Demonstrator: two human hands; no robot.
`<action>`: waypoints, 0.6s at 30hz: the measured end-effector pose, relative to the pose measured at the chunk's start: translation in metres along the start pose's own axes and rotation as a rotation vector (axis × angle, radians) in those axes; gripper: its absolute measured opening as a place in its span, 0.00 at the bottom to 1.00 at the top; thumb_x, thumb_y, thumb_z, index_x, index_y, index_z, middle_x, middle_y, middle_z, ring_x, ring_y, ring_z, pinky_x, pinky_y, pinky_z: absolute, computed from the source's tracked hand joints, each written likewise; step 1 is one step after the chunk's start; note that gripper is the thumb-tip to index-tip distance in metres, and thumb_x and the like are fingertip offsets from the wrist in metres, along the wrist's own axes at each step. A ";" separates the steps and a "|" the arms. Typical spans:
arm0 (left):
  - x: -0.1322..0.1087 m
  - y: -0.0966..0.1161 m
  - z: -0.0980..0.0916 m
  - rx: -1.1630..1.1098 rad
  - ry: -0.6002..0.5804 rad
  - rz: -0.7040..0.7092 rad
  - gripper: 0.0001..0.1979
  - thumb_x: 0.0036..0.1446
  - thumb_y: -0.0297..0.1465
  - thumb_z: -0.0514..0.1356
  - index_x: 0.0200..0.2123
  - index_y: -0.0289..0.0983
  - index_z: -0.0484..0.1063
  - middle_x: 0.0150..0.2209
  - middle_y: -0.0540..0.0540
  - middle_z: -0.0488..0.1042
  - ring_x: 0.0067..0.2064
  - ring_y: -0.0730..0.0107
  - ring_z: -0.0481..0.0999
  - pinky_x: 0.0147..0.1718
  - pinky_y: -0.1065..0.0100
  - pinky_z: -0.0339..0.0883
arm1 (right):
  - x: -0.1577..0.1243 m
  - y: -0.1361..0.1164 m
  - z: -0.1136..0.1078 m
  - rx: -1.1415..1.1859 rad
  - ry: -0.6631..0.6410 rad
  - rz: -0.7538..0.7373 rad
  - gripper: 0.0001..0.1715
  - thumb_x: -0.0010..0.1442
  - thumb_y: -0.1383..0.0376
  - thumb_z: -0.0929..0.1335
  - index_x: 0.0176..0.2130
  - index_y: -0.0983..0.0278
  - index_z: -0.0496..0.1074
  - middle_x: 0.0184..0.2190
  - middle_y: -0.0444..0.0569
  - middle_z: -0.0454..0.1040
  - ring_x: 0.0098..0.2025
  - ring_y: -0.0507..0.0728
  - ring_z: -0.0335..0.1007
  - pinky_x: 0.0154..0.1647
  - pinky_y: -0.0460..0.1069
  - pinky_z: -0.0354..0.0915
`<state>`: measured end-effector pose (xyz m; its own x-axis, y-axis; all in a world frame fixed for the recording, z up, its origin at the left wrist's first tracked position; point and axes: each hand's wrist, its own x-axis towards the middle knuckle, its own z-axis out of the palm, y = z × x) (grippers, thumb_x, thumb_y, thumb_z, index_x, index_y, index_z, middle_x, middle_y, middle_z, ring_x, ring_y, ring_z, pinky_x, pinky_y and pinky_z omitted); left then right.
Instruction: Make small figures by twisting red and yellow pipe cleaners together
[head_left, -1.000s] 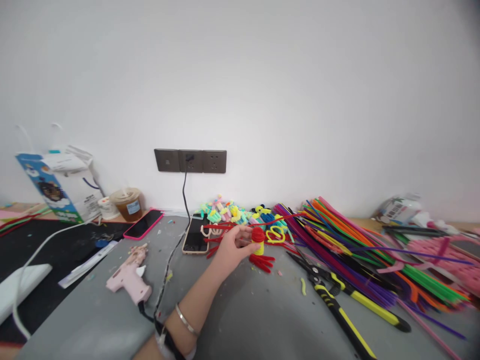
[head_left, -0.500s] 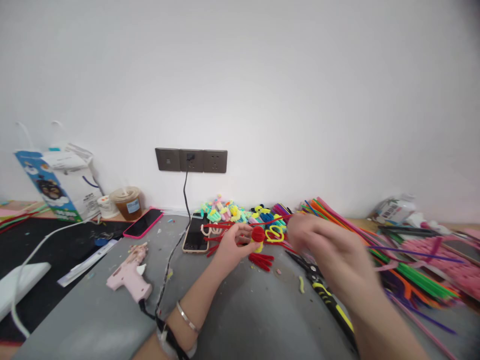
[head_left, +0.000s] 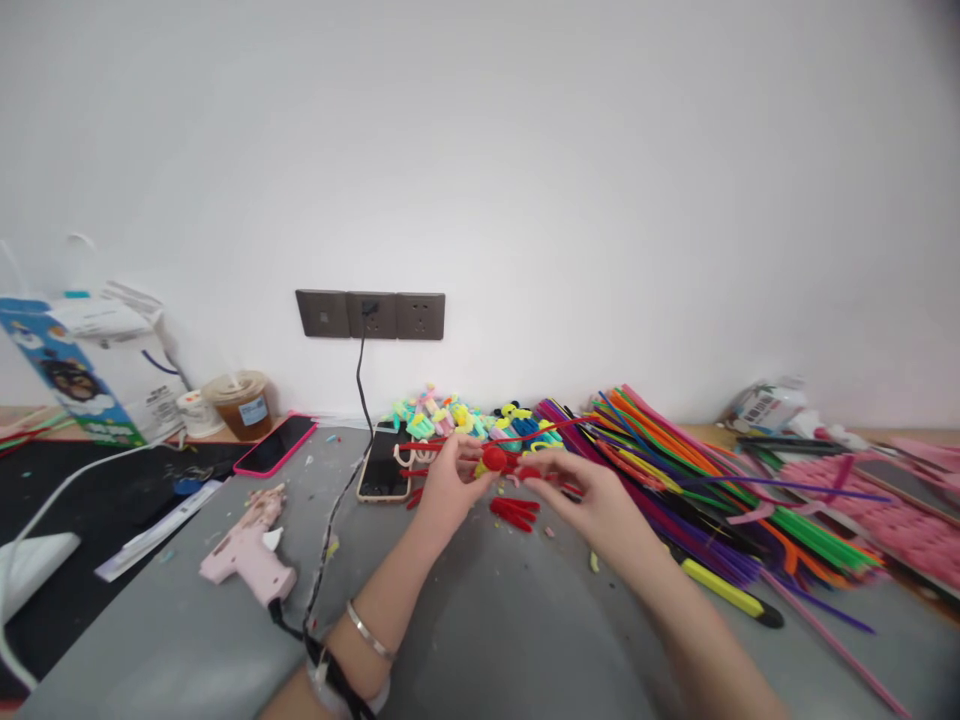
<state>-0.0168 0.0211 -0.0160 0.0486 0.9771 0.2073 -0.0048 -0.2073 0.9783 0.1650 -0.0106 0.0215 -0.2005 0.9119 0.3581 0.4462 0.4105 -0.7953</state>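
Centre of frame: my left hand (head_left: pixel 454 490) pinches a round red fuzzy piece (head_left: pixel 493 459), presumably steadying it; my right hand (head_left: pixel 585 492) pinches a red fuzzy tuft (head_left: pixel 529 473).

The held piece (head_left: pixel 494 458) is red and yellow, the glue gun (head_left: pixel 251 560) pink.

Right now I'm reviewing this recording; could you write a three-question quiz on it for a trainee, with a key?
1. Which arm wears the silver bracelet: A) right, B) left?
2. True or false: the glue gun lies on the table.
3. Fill in: the left hand holds a small yellow piece with a round ___ end.

Key: 1: B. 2: true. 3: red.
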 end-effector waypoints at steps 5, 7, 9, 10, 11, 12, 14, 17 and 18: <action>0.001 0.002 0.000 -0.034 -0.008 0.006 0.21 0.43 0.28 0.70 0.42 0.37 0.69 0.42 0.43 0.75 0.41 0.65 0.77 0.40 0.65 0.72 | -0.030 0.000 0.022 -0.141 -0.332 -0.067 0.07 0.54 0.72 0.70 0.32 0.60 0.75 0.33 0.48 0.78 0.38 0.60 0.72 0.42 0.53 0.66; 0.000 0.002 0.000 -0.021 -0.017 0.007 0.21 0.44 0.27 0.69 0.43 0.37 0.69 0.42 0.43 0.75 0.40 0.66 0.77 0.40 0.65 0.72 | -0.036 0.002 0.030 -0.220 -0.340 -0.105 0.08 0.53 0.74 0.71 0.32 0.60 0.75 0.34 0.48 0.77 0.42 0.61 0.71 0.46 0.55 0.64; 0.001 0.002 0.000 -0.022 -0.022 0.014 0.21 0.44 0.26 0.68 0.43 0.36 0.69 0.40 0.44 0.75 0.40 0.66 0.77 0.40 0.66 0.73 | -0.037 0.005 0.032 -0.273 -0.313 -0.135 0.09 0.53 0.74 0.71 0.34 0.60 0.75 0.37 0.49 0.77 0.44 0.62 0.70 0.48 0.56 0.63; 0.001 0.002 -0.001 -0.030 -0.024 0.020 0.20 0.45 0.26 0.68 0.43 0.36 0.68 0.40 0.44 0.75 0.41 0.66 0.77 0.40 0.65 0.73 | -0.037 0.006 0.031 -0.274 -0.290 -0.146 0.09 0.54 0.73 0.71 0.35 0.60 0.75 0.38 0.49 0.77 0.45 0.62 0.69 0.48 0.56 0.63; 0.002 0.001 -0.001 -0.038 -0.022 0.026 0.20 0.45 0.26 0.68 0.43 0.36 0.68 0.39 0.44 0.75 0.41 0.66 0.77 0.41 0.65 0.73 | -0.035 0.007 0.028 -0.257 -0.253 -0.157 0.09 0.55 0.72 0.70 0.37 0.60 0.75 0.39 0.50 0.77 0.44 0.61 0.70 0.47 0.55 0.64; 0.002 0.000 -0.001 -0.045 -0.019 0.031 0.20 0.45 0.26 0.68 0.43 0.36 0.68 0.39 0.44 0.75 0.41 0.65 0.77 0.41 0.65 0.73 | -0.033 0.006 0.026 -0.226 -0.204 -0.165 0.08 0.57 0.70 0.69 0.39 0.61 0.74 0.39 0.50 0.76 0.43 0.60 0.70 0.46 0.54 0.64; 0.005 -0.002 -0.002 -0.055 -0.016 0.033 0.20 0.45 0.26 0.68 0.42 0.37 0.68 0.39 0.44 0.75 0.41 0.65 0.78 0.40 0.65 0.73 | -0.026 -0.003 0.021 -0.150 -0.067 -0.170 0.06 0.62 0.67 0.66 0.39 0.62 0.74 0.36 0.51 0.76 0.39 0.58 0.71 0.42 0.52 0.66; 0.007 -0.009 -0.001 -0.085 0.004 0.047 0.21 0.41 0.26 0.70 0.40 0.38 0.68 0.39 0.45 0.75 0.39 0.63 0.78 0.37 0.63 0.74 | -0.013 -0.034 0.027 -0.060 0.083 -0.167 0.09 0.65 0.66 0.63 0.39 0.63 0.73 0.35 0.51 0.76 0.35 0.56 0.71 0.38 0.49 0.66; 0.008 -0.011 -0.001 -0.100 0.024 0.060 0.22 0.40 0.26 0.70 0.40 0.38 0.69 0.39 0.45 0.75 0.38 0.61 0.78 0.37 0.63 0.74 | -0.009 -0.049 0.035 -0.035 0.070 -0.187 0.09 0.64 0.66 0.63 0.40 0.63 0.73 0.36 0.51 0.77 0.36 0.56 0.72 0.38 0.49 0.66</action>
<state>-0.0175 0.0309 -0.0253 0.0217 0.9642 0.2642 -0.1069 -0.2605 0.9595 0.1140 -0.0390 0.0401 -0.2217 0.8173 0.5319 0.4371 0.5709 -0.6950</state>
